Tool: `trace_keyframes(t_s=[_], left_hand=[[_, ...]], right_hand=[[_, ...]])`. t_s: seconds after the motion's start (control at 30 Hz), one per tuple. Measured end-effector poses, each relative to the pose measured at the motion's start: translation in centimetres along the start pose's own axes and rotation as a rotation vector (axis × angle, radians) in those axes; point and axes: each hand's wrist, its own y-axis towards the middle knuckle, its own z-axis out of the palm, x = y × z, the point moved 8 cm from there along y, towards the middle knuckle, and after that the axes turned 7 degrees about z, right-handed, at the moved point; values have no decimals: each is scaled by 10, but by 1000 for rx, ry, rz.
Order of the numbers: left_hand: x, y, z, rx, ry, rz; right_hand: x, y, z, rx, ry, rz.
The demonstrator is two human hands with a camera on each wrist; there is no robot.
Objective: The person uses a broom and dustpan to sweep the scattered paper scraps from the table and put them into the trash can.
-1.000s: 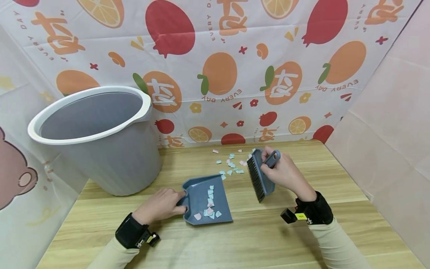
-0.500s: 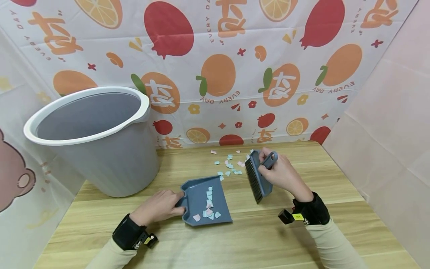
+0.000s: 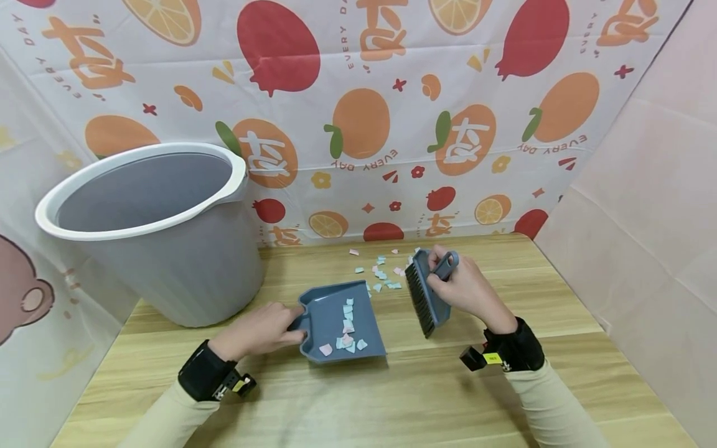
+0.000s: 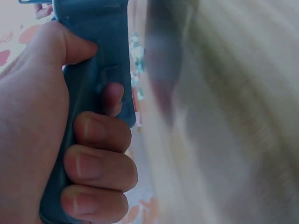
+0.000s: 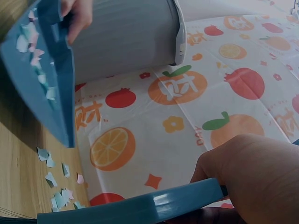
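Note:
My left hand grips the handle of a blue-grey dustpan; in the left wrist view its fingers curl round the handle. The dustpan is slightly raised off the table, its open edge facing right. Small pale blue and pink paper scraps lie in it. To the right, my right hand holds a matching hand brush, its dark bristles turned left towards the dustpan. More paper scraps are scattered on the table behind, between dustpan and brush.
A large grey bin with a white rim stands at the back left of the wooden table. A fruit-print sheet hangs behind the table, and pale walls flank both sides.
The dustpan, with its scraps, has tilted and risen a little off the table in my left hand. The right hand keeps the brush in nearly the same place.

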Motion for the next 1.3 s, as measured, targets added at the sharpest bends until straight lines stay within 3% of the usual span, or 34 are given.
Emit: trace_keyframes(t_s=[0.2, 0.5, 0.57, 0.97, 1.3], left_hand=[[2, -5, -29, -3, 19, 0], [2, -12, -72, -85, 78, 91], [-1, -11, -79, -58, 62, 73], [-18, -8, -104, 31, 25, 23], [-26, -14, -121, 35, -38, 41]], right_hand=[[3, 5, 5, 6, 11, -14], [5, 5, 5, 1, 10, -17], [4, 4, 3, -3, 6, -9], [2, -4, 0, -1, -5, 4], [4, -4, -1, -4, -10, 0]])
